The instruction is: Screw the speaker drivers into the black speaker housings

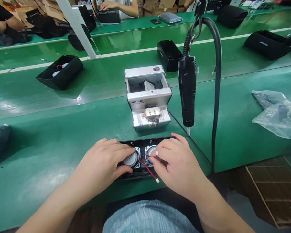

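A long black panel point(135, 174) lies on the green bench in front of me, holding two round speaker drivers. My left hand point(104, 158) grips the left speaker driver point(131, 160), with its thumb at the near edge and its fingers at the far edge. From this driver a red-and-black wire point(147, 167) runs toward me and ends in a white plug. Over the right speaker driver point(150, 151), my right hand point(177, 161) pinches a short wire with a white connector point(156, 153) at the fingertips. That hand hides part of the right driver and the panel's right end.
Beyond the panel stands a silver WEIXIN screw feeder point(147, 97). A black electric screwdriver point(187, 90) hangs at its right, with a thick cable point(217, 97). Black speaker housings point(60, 72) sit on the line behind. A plastic bag point(278, 113) lies right; co-workers sit opposite.
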`<state>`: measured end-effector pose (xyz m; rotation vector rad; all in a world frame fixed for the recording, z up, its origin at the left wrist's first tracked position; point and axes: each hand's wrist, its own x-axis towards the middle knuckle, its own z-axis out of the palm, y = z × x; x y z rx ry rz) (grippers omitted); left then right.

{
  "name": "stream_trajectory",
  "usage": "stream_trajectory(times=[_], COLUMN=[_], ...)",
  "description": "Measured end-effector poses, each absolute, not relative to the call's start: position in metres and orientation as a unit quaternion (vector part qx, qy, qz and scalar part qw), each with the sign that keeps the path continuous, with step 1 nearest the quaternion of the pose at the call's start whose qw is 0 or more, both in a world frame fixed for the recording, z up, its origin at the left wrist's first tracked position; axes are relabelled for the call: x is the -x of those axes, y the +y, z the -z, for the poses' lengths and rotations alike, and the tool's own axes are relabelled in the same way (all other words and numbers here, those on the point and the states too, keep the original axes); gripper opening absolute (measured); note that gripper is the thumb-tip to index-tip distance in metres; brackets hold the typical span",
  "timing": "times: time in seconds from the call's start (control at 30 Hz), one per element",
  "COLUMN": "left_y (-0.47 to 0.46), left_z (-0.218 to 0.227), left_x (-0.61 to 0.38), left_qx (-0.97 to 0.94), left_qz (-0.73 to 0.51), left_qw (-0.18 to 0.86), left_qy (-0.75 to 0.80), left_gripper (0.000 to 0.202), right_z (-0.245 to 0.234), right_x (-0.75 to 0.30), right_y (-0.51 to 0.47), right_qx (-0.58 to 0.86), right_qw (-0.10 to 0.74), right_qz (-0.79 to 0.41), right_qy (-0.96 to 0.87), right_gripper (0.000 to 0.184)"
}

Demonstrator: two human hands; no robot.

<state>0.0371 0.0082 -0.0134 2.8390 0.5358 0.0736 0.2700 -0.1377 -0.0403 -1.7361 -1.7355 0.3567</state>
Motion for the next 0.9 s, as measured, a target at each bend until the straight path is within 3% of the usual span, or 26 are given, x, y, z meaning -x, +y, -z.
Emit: stream_trajectory(times=[0.4, 0.6, 0.7, 0.8, 0.9], left_y=[0.007, 0.009, 0.013, 0.017, 0.017], left_z=[0.011, 0.011, 0.01, 0.01, 0.012], left_x=[-0.043, -0.04, -0.028, -0.017, -0.018], left_qx=[-0.977, -0.972, -0.967, -0.963, -0.968], left_qz=[-0.002, -0.005, -0.037, -0.072, -0.079], left_qw=[0.11, 0.134, 0.17, 0.198, 0.178], left_qy=[0.183, 0.194, 0.185, 0.166, 0.159], left_gripper=[0.054, 0.064, 0.069, 0.058, 0.048], right_z=[0.039, 0.027, 0.023, 0.026, 0.035], right_x=[-0.268, -0.281, -0.302, -0.326, -0.348], right_y=[-0.138, -0.141, -0.137, -0.123, -0.103], right_qx=[0.665, 0.654, 0.688, 0.73, 0.76], right_qw=[0.318, 0.353, 0.408, 0.444, 0.443], right_qz=[-0.135, -0.124, -0.053, 0.03, 0.007], right_qy=[-0.662, -0.657, -0.598, -0.518, -0.475], right_gripper=[0.02, 0.005, 0.023, 0.05, 0.077])
